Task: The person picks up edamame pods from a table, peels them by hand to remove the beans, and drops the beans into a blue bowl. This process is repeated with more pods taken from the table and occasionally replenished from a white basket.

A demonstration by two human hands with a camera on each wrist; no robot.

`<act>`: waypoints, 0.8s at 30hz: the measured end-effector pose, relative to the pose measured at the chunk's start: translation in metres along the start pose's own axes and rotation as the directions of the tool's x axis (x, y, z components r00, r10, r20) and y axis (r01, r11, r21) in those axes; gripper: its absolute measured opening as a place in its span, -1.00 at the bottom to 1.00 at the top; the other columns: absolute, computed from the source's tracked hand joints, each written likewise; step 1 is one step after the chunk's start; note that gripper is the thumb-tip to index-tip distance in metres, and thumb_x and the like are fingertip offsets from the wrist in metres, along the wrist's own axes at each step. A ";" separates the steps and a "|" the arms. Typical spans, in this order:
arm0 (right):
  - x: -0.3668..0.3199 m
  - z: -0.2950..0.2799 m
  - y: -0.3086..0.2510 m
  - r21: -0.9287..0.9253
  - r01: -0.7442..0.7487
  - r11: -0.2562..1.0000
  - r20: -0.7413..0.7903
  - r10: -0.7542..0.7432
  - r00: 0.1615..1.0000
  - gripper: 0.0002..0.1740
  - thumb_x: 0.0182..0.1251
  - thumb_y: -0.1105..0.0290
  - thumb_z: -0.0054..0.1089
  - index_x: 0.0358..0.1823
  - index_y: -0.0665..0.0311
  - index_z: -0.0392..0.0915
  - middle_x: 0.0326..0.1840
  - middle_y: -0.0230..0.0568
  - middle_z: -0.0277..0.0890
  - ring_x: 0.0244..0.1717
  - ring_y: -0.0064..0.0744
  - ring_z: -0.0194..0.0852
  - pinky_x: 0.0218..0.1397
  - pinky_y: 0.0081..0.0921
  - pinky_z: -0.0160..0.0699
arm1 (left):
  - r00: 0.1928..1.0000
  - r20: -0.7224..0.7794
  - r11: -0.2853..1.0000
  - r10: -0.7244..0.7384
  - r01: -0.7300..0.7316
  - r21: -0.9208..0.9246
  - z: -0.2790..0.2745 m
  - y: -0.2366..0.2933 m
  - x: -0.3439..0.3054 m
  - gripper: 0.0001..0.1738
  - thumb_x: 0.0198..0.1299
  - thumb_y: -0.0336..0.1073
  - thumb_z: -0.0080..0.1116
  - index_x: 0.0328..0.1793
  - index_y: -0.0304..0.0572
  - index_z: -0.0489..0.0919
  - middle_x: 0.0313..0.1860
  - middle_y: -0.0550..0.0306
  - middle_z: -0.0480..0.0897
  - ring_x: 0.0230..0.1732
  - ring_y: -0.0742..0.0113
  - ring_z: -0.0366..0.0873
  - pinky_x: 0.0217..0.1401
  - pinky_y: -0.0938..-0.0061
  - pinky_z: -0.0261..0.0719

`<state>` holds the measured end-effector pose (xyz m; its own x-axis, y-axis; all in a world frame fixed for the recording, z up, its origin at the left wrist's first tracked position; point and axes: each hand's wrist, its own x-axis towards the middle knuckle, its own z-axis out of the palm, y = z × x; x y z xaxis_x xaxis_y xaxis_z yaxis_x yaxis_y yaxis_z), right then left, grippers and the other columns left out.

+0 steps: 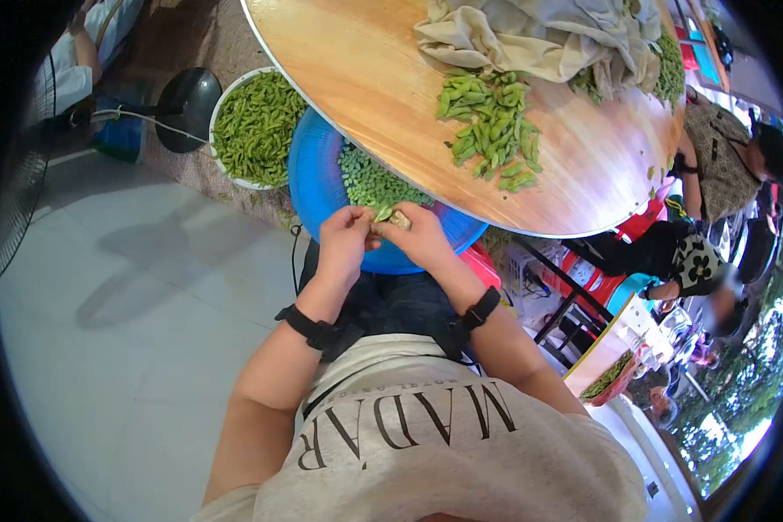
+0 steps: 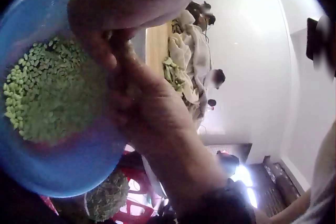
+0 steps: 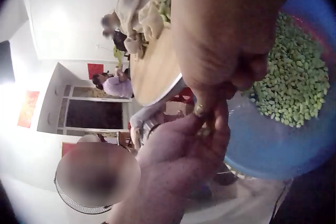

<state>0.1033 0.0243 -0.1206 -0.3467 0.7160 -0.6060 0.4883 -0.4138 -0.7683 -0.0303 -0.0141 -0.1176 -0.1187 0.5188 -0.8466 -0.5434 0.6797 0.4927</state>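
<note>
Over the blue basin, my left hand and right hand meet fingertip to fingertip. Between them they pinch a green bean pod, partly covered by the fingers. Pale pod pieces show at the right fingers. Many shelled green beans lie in the basin below the hands. In both wrist views the pod is mostly hidden by the fingers.
A round wooden table overhangs the basin, bearing loose bean pods and a crumpled beige cloth. Left of the basin stands a white-rimmed tub full of pods. A fan is at the far left; people sit to the right.
</note>
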 end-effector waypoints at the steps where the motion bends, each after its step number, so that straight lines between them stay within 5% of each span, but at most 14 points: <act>1: 0.005 0.002 0.001 -0.017 -0.002 1.000 0.016 0.002 1.000 -0.74 0.02 0.30 0.23 -0.33 0.33 0.48 -0.48 -0.26 0.49 -0.46 -0.57 0.38 -0.36 -0.59 0.38 | 1.000 -0.013 1.000 -0.003 0.002 -0.029 0.001 -0.001 0.003 -0.88 0.16 -0.45 -0.04 -0.25 -0.37 0.47 -0.43 0.10 0.55 -0.54 0.44 0.51 -0.54 0.65 0.46; 4: 0.013 0.003 0.007 0.191 0.007 0.982 0.044 -0.015 0.999 -0.77 0.02 0.34 0.21 -0.36 0.34 0.47 -0.47 -0.31 0.48 -0.45 -0.60 0.36 -0.38 -0.59 0.37 | 0.999 -0.030 1.000 0.015 -0.015 -0.023 -0.004 -0.010 0.011 -0.88 0.13 -0.50 -0.04 -0.22 -0.39 0.46 -0.43 0.07 0.55 -0.52 0.42 0.53 -0.55 0.65 0.46; 7: 0.020 0.004 0.013 0.139 0.035 0.990 0.058 -0.043 0.997 -0.82 0.03 0.39 0.18 -0.36 0.33 0.48 -0.45 -0.36 0.48 -0.41 -0.65 0.34 -0.38 -0.58 0.37 | 0.999 -0.039 0.999 0.015 -0.017 -0.043 -0.007 -0.014 0.015 -0.86 0.11 -0.53 -0.05 -0.19 -0.39 0.44 -0.44 0.06 0.56 -0.52 0.42 0.54 -0.55 0.67 0.45; 10: 0.029 0.008 0.022 0.208 -0.069 0.976 0.135 0.041 0.990 -0.83 0.01 0.43 0.16 -0.35 0.35 0.47 -0.44 -0.25 0.49 -0.41 -0.50 0.42 -0.35 -0.51 0.40 | 0.996 -0.069 0.997 0.059 -0.062 -0.041 -0.011 -0.018 0.020 -0.84 0.09 -0.53 -0.03 -0.18 -0.40 0.44 -0.49 0.08 0.56 -0.54 0.42 0.54 -0.56 0.66 0.44; 13: 0.024 0.014 0.013 -0.220 0.223 0.950 -0.097 -0.249 0.964 -0.81 -0.02 0.45 0.13 -0.34 0.37 0.47 -0.42 -0.07 0.48 -0.38 -0.17 0.48 -0.31 -0.38 0.43 | 0.969 -0.136 0.973 0.206 -0.188 0.132 -0.012 -0.025 0.022 -0.80 0.05 -0.51 0.00 -0.16 -0.40 0.44 -0.57 0.10 0.55 -0.56 0.41 0.54 -0.56 0.59 0.44; 16: 0.028 0.014 0.012 -0.344 0.293 0.892 -0.012 -0.316 0.949 -0.77 -0.04 0.43 0.12 -0.32 0.38 0.47 -0.39 0.07 0.43 -0.32 0.08 0.42 -0.28 -0.26 0.42 | 0.912 -0.141 0.874 0.386 -0.312 0.372 -0.010 -0.033 0.021 -0.74 -0.01 -0.51 0.02 -0.12 -0.32 0.44 -0.61 0.06 0.55 -0.58 0.31 0.55 -0.54 0.45 0.45; 20: 0.039 0.009 0.022 -0.415 0.326 0.850 0.223 -0.252 0.942 -0.74 -0.07 0.38 0.14 -0.34 0.39 0.48 -0.38 0.10 0.43 -0.32 0.11 0.41 -0.28 -0.20 0.41 | 0.817 -0.003 0.573 0.576 -0.402 0.714 -0.013 -0.040 0.019 -0.68 -0.06 -0.50 0.00 -0.10 -0.15 0.46 -0.59 -0.03 0.55 -0.55 0.09 0.54 -0.48 0.27 0.46; 24: 0.044 0.018 0.024 -0.499 0.309 0.809 0.202 -0.239 0.950 -0.72 -0.10 0.35 0.14 -0.37 0.41 0.47 -0.39 0.13 0.41 -0.31 0.12 0.40 -0.28 -0.16 0.40 | 0.810 -0.005 0.529 0.587 -0.379 0.759 -0.014 -0.047 0.031 -0.70 -0.07 -0.47 0.01 -0.13 -0.12 0.47 -0.59 -0.07 0.54 -0.51 -0.01 0.53 -0.44 0.19 0.45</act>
<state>0.0851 0.0359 -0.1694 -0.6075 0.6653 -0.4339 0.6877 0.1671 -0.7065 -0.0201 -0.0374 -0.1695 -0.4192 0.8164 -0.3972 0.3887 0.5568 0.7341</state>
